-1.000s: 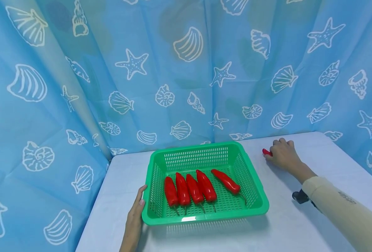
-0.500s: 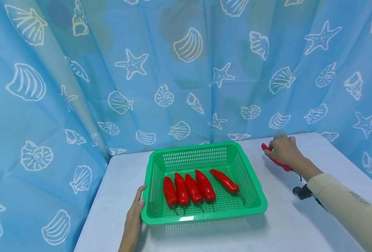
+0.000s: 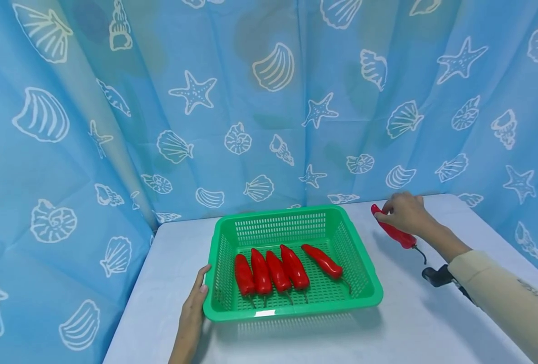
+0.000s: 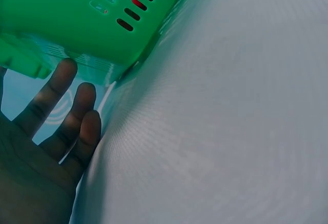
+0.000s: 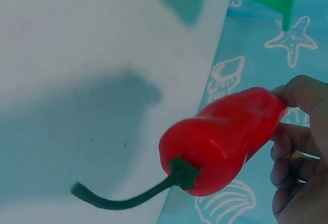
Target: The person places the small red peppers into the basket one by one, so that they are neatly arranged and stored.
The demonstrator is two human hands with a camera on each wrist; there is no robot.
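My right hand (image 3: 404,213) pinches a red chili pepper (image 5: 220,137) near its tip, to the right of the basket. In the right wrist view its curved green stem points away from my fingers, and the pepper looks raised off the table. My left hand (image 3: 190,313) rests at the left rim of a green plastic basket (image 3: 292,314). From the left wrist view, its fingers (image 4: 84,98) are spread and fairly straight beside the basket's wall. Inside the basket lie several red peppers, most side by side, with one pepper (image 3: 322,260) apart on the right.
A white-covered table (image 3: 160,273) bears the basket. Behind it and at the sides hangs a blue curtain (image 3: 232,101) with shell and starfish prints. A black wrist device (image 3: 437,276) sits under the right sleeve (image 3: 496,298).
The red pepper, mostly hidden under my right hand earlier, now shows along its length. It has come up and slightly left with the hand. My left hand stays at the basket.
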